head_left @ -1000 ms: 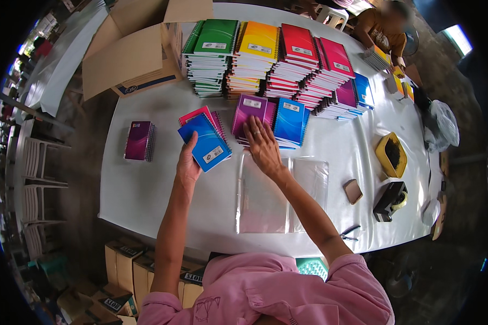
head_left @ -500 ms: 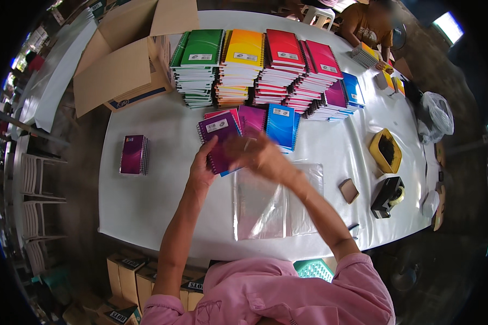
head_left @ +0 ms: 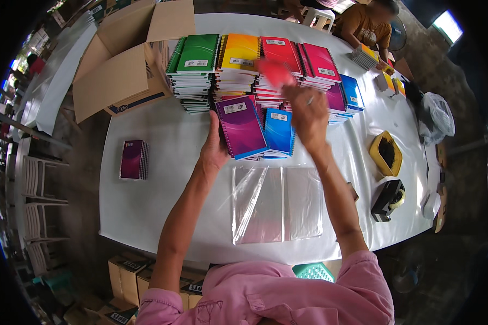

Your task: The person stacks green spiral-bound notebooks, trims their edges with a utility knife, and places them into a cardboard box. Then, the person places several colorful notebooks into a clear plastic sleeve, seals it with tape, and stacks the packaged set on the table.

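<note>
My left hand (head_left: 215, 149) grips a small bundle of spiral notebooks, with a purple notebook (head_left: 241, 125) on top and red and blue edges showing beneath it. The thumb lies along its left side. Farther up, my right hand (head_left: 309, 116) is closed on a red notebook (head_left: 277, 73), blurred by motion, in front of the red stack (head_left: 279, 49). A blue notebook stack (head_left: 279, 132) stands just right of the bundle. Green (head_left: 199, 51), yellow (head_left: 239, 49) and pink notebooks (head_left: 318, 59) are piled in a row behind.
Clear plastic sleeves (head_left: 260, 208) lie near me. To the right are a yellow tub (head_left: 378, 157), a tape dispenser (head_left: 387, 201) and a plastic bag (head_left: 436, 116). A purple notebook stack (head_left: 133, 160) and open carton (head_left: 111, 81) are left. A person (head_left: 363, 27) handles notebooks at far right.
My right hand has moved from the bundle up toward the red stack and now holds a red notebook. My left hand has shifted slightly right and away from me with the bundle.
</note>
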Tool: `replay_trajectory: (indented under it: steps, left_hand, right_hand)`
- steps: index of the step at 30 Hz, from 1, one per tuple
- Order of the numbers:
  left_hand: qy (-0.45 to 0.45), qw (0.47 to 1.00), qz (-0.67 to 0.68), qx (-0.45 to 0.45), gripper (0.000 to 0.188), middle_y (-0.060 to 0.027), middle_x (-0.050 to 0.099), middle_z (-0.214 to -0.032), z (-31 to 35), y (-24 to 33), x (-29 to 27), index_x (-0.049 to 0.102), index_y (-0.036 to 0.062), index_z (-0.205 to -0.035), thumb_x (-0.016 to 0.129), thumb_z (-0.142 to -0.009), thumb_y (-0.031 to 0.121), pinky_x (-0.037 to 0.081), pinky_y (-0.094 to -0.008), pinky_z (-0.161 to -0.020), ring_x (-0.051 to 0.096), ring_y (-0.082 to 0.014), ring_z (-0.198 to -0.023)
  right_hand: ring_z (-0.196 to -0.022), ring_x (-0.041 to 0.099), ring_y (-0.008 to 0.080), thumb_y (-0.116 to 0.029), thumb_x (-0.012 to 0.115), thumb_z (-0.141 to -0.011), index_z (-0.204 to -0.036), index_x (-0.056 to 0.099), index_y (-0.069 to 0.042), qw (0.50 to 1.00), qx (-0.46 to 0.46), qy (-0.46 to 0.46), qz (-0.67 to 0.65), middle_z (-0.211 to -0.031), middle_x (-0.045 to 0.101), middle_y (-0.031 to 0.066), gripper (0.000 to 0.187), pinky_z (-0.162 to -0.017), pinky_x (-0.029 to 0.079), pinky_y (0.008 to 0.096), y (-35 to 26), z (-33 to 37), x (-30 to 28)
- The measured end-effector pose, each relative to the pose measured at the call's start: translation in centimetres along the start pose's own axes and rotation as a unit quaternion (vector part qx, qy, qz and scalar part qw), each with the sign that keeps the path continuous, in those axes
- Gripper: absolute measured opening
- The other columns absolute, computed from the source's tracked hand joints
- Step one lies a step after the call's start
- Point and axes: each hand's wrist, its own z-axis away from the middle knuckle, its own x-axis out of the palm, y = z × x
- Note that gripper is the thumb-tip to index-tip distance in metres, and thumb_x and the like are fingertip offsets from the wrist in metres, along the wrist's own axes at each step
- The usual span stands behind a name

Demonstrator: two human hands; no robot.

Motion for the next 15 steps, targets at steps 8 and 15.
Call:
replay_trajectory:
  steps: [8,15]
  left_hand:
    - [0.077,0.993,-0.083,-0.014,0.070,-0.0077,0.057,-0.124,2.4,1.1,0.8,0.046,0.0104,-0.132,0.074,-0.079,0.046,0.049,-0.0391,-0.095,0.056,-0.0215,-0.113]
    - [0.039,0.996,-0.082,0.015,0.079,-0.0065,0.055,-0.129,1.9,2.3,-0.9,0.043,0.0113,-0.135,0.056,-0.081,0.066,0.048,-0.0387,-0.095,0.055,-0.0205,-0.115]
  right_hand:
    - [-0.108,0.058,0.0238,-0.016,0.072,-0.075,-0.107,0.067,-0.008,0.996,0.008,-0.071,-0.045,-0.112,0.065,0.0078,0.034,-0.100,0.039,0.0475,-3.7,-3.8,3.8]
    - [-0.110,0.061,0.0221,-0.004,0.063,-0.080,-0.104,0.066,-0.010,0.995,0.000,-0.094,-0.015,-0.107,0.068,0.0092,0.025,-0.105,0.036,0.0443,2.5,-5.1,7.3]
